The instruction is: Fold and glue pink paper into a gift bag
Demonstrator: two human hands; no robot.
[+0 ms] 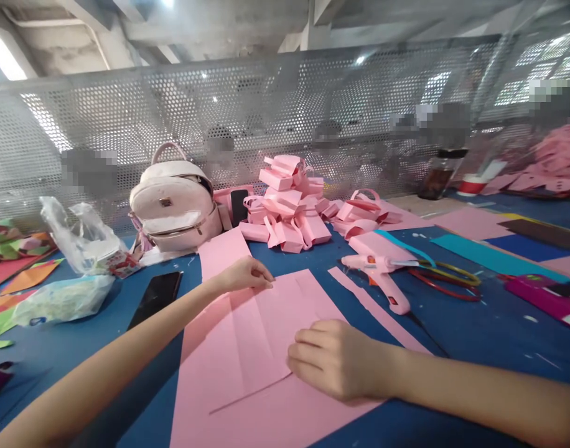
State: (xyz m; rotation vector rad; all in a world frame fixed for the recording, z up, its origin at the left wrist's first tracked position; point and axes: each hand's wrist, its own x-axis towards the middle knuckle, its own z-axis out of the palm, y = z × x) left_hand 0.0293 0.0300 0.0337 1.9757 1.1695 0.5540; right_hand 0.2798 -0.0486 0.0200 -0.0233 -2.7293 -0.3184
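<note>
A creased pink paper sheet [261, 336] lies over a larger pink sheet [196, 423] on the blue table. At the far edge of the creased sheet, my left hand [245, 274] is closed in a pinch on the paper. My right hand [336, 358] rests on the sheet's near right part, fingers curled under; its fingertips are hidden, so I cannot tell what they grip. Beyond the right hand, a pink glue gun [378, 270] lies on its side. A narrow pink paper strip [369, 305] runs between the sheet and the glue gun.
Behind the sheets rises a pile of folded pink paper boxes [294, 208]. A pale backpack [177, 202], a black phone [157, 298] and plastic bags [65, 298] are at left. To the right are rolls of tape [448, 280], coloured sheets [495, 255] and a magenta tool [541, 295].
</note>
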